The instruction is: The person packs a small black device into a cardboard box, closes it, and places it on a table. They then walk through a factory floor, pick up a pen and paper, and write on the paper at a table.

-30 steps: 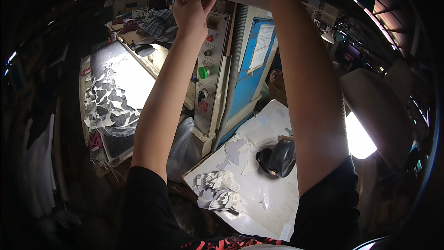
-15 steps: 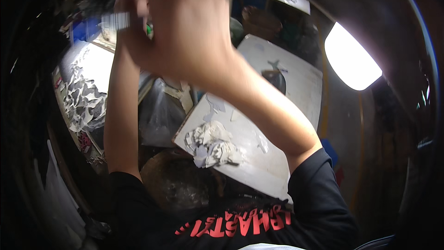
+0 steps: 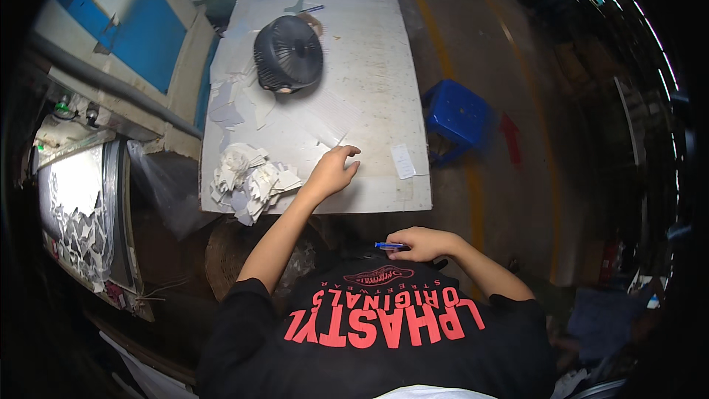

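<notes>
My left hand (image 3: pixel 334 171) is over the front part of the white table (image 3: pixel 369 96), with its thumb and fingers apart and nothing held. Just beyond its fingers lies a thin white scrap (image 3: pixel 330 142). Close to my chest, below the table's front edge, my right hand (image 3: pixel 425 244) grips a blue pen (image 3: pixel 388 245). A heap of white and grey paper-like scraps (image 3: pixel 247 177) rests at the table's front left corner, beside my left forearm.
A black fan (image 3: pixel 289 55) stands toward the table's far left. A white slip (image 3: pixel 403 162) lies near the right edge. To the table's right is a blue plastic stool (image 3: pixel 458 114). A lit panel with torn scraps (image 3: pixel 77 192) sits at the left.
Both hands were raised high in front of the view; now they are lower, the left over the table and the right by my chest. The view has turned, with the table nearer the centre.
</notes>
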`<move>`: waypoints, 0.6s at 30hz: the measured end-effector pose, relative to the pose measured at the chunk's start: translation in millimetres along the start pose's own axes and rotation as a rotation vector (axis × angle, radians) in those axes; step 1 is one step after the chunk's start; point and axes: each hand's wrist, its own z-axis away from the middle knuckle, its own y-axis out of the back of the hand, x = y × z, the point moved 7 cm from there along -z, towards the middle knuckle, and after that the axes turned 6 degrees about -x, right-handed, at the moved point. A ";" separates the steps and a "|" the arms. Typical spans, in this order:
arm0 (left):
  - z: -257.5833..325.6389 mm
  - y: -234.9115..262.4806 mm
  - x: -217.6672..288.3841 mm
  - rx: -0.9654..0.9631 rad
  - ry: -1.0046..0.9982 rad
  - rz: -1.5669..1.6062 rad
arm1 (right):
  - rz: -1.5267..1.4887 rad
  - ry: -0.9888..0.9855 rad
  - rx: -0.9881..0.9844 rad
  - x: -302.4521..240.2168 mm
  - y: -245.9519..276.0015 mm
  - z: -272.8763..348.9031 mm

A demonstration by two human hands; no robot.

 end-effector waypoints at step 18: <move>-97.8 -181.3 -35.7 0.132 0.444 -0.804 | -0.387 -0.084 0.706 161.3 -241.8 261.2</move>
